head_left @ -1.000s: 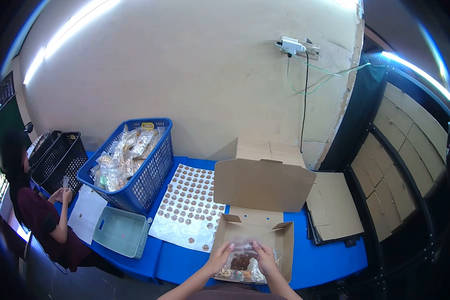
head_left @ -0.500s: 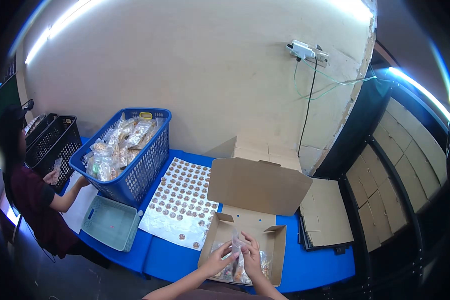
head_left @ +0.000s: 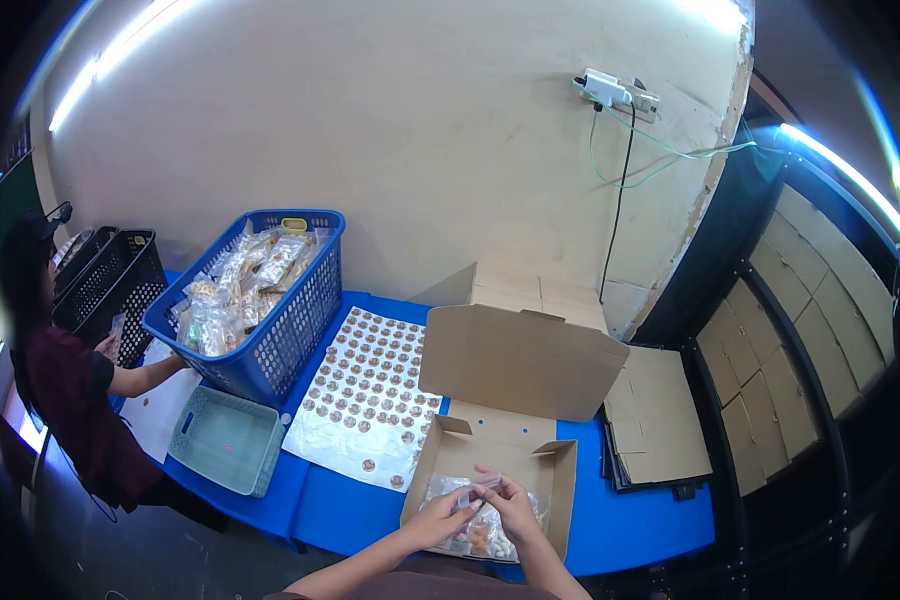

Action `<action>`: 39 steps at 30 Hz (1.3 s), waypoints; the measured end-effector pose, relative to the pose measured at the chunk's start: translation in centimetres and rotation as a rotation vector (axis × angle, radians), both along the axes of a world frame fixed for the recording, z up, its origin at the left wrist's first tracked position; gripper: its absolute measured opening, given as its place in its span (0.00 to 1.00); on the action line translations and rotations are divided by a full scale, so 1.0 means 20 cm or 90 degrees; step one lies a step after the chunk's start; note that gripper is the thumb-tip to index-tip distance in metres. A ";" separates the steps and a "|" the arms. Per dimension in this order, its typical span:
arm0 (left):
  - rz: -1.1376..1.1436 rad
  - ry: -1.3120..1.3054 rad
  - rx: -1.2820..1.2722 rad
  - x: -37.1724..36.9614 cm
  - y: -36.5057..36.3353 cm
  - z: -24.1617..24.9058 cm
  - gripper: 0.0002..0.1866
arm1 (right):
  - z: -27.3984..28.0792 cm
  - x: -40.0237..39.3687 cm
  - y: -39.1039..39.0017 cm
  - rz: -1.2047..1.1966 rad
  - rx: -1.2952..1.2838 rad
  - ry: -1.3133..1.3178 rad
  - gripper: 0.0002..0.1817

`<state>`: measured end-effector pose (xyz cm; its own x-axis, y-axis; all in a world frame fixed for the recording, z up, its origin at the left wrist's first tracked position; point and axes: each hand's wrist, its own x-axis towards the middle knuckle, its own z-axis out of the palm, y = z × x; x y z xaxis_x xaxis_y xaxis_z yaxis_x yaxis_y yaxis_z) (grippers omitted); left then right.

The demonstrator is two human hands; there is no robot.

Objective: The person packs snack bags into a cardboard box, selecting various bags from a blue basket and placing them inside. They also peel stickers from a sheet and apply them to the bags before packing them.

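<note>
Here, the widest thing in play is the blue table, and on it stands the open cardboard box, its lid tilted back toward the wall and its tray facing the person. Inside the tray, toward its near edge, sits the clear snack packet, and both hands meet over it.

To settle a packet like this well, I judge it pays to keep it low inside the box walls and press it flat with the fingertips, so the loose contents spread evenly rather than heaping at one end; a soft film bag will slide and crumple if squeezed hard from the middle.

The left hand comes in from the lower left, forearm angled up and to the right, fingers curled closed onto the packet's left part. The right hand reaches in from below, wrist bent inward, fingers pinched together on the packet's top edge (how firmly is too small to tell). The two hands are just beside each other, nearly touching.

Off to the left lie a sheet of round stickers, a blue basket of filled packets, and another person's sleeve at the table's far end.
</note>
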<state>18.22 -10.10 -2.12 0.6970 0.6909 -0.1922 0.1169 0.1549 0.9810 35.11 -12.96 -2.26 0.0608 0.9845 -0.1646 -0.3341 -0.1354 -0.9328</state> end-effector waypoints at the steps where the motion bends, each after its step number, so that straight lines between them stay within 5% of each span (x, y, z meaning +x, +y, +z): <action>1: 0.000 0.003 0.000 0.00 0.00 -0.01 0.22 | 0.00 -0.02 -0.01 0.000 0.000 0.003 0.21; 3: 0.110 -0.087 0.122 0.00 0.01 -0.03 0.21 | 0.00 -0.04 -0.02 -0.020 0.042 0.036 0.16; 7: 0.081 0.060 0.003 -0.06 0.02 0.13 0.21 | 0.02 -0.05 -0.04 0.008 0.003 0.064 0.14; 9: 0.113 -0.138 -0.180 -0.06 0.03 0.06 0.24 | -0.04 -0.03 -0.03 0.003 0.026 0.098 0.15; 13: -0.011 -0.248 -0.159 -0.06 0.08 0.00 0.22 | 0.02 -0.02 -0.02 -0.110 0.082 0.188 0.14; 15: -0.007 -0.068 0.092 -0.04 0.05 0.04 0.21 | 0.04 0.00 -0.01 -0.105 0.108 0.211 0.14; 18: -0.002 -0.013 0.033 -0.04 0.06 0.04 0.20 | 0.04 0.00 -0.01 -0.116 0.114 0.307 0.14; 22: 0.116 -0.151 -0.162 -0.04 0.05 -0.03 0.20 | 0.09 -0.08 -0.06 -0.074 0.088 0.080 0.22; 25: 0.126 -0.139 -0.131 -0.05 0.00 -0.03 0.20 | -0.02 -0.11 -0.10 -0.044 0.083 -0.007 0.22; 26: 0.082 -0.023 -0.064 -0.05 0.01 0.00 0.21 | -0.05 -0.08 -0.10 -0.077 0.052 0.002 0.18; 27: 0.089 -0.021 -0.066 -0.07 0.00 -0.01 0.21 | -0.05 -0.06 -0.10 -0.111 0.015 0.010 0.15; 29: -0.127 -0.088 0.067 -0.06 0.00 -0.05 0.23 | -0.05 -0.03 -0.08 -0.166 0.009 0.046 0.10; 34: -0.153 -0.092 -0.044 -0.03 0.05 -0.08 0.27 | 0.04 -0.03 -0.07 -0.200 0.046 -0.034 0.11; 36: 0.124 -0.155 -0.007 -0.01 0.02 -0.09 0.22 | 0.05 -0.05 -0.06 -0.186 0.034 -0.096 0.12; 39: 0.167 -0.134 0.003 -0.07 0.08 -0.04 0.14 | 0.01 -0.07 -0.08 -0.067 0.034 -0.144 0.13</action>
<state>16.88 -8.53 -2.84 0.5188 0.8529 -0.0586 -0.1318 0.1475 0.9802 33.77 -14.65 -2.03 0.1922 0.9777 -0.0839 -0.1260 -0.0603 -0.9902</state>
